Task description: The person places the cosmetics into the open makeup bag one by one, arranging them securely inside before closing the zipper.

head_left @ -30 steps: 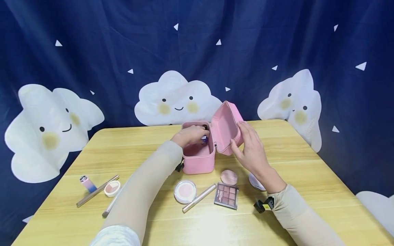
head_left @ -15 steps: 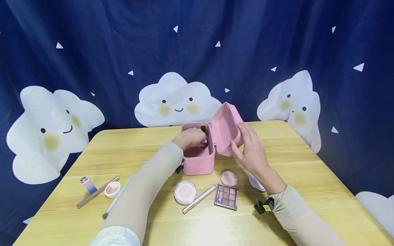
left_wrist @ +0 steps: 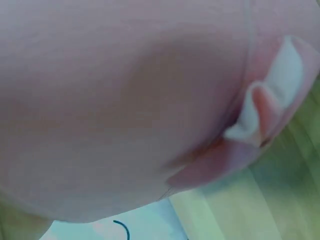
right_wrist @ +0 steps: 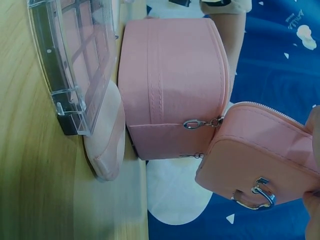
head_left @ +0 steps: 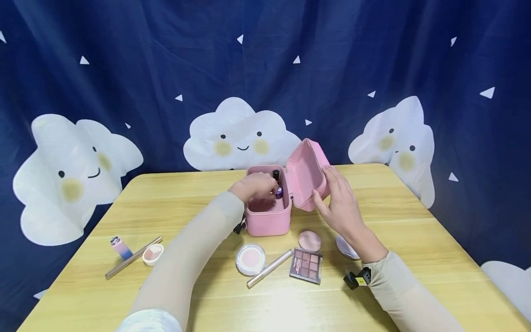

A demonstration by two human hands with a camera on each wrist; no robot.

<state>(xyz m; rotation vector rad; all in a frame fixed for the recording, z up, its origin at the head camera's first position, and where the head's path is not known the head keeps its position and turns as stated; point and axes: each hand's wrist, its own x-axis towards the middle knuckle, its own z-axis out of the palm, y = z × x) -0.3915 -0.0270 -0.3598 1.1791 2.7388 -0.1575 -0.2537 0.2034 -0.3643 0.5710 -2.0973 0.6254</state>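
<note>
A pink cosmetic case [head_left: 268,224] stands at the middle of the table with its lid [head_left: 305,175] swung up to the right. My left hand [head_left: 258,186] reaches inside, its fingertips close beside a dark blue bottle [head_left: 279,193]. A black cap [head_left: 275,174] shows behind them. In the left wrist view the case wall [left_wrist: 125,110] fills most of the picture, blurred, hiding the fingers. My right hand [head_left: 342,203] holds the lid by its rim, thumb on the near edge and fingers farther along. The lid's handle [right_wrist: 255,197] shows in the right wrist view.
In front of the case lie a round compact [head_left: 250,259], a silver tube [head_left: 269,269], an eyeshadow palette [head_left: 306,265], a powder puff [head_left: 309,240] and a round item [head_left: 346,247]. At left lie a pink-blue tube [head_left: 120,248], a slim stick [head_left: 133,258] and a small pan [head_left: 153,254].
My left hand has lowered the blue bottle into the case and drawn slightly left of it, so more of the bottle shows. My right hand keeps the lid in place.
</note>
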